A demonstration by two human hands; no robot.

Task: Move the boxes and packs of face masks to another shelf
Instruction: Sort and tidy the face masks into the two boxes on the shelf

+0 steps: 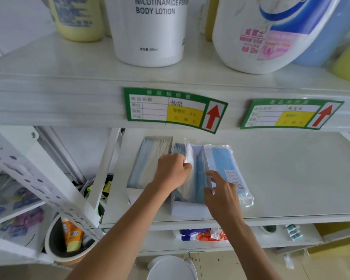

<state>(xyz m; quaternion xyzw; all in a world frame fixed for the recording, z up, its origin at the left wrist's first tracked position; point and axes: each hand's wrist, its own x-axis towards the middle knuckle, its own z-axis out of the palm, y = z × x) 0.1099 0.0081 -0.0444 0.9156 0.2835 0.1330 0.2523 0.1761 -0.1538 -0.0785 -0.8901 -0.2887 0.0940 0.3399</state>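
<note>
While both arms reach in over the front edge, all the mask stuff sits on the middle shelf (291,178), toward its left end. There are three things side by side, each with its long axis running front to back, short ends pointing at the person and at the back of the shelf. The left box (148,162) is open-topped with pale blue and white masks showing. The middle box (190,207) is open too, dark blue masks inside. Touching its right wall is a sealed clear pack (224,164) of light blue masks, lying flat.

The left hand (173,170) is curled up, pinching a white wrapper (189,156) that sticks up out of the middle box. The right hand (222,196) has its fingers bent over that box's right wall, gripping it, right next to the pack.

Up top there's a body lotion bottle (150,31), and two green price tags (174,109) on the shelf edge.
</note>
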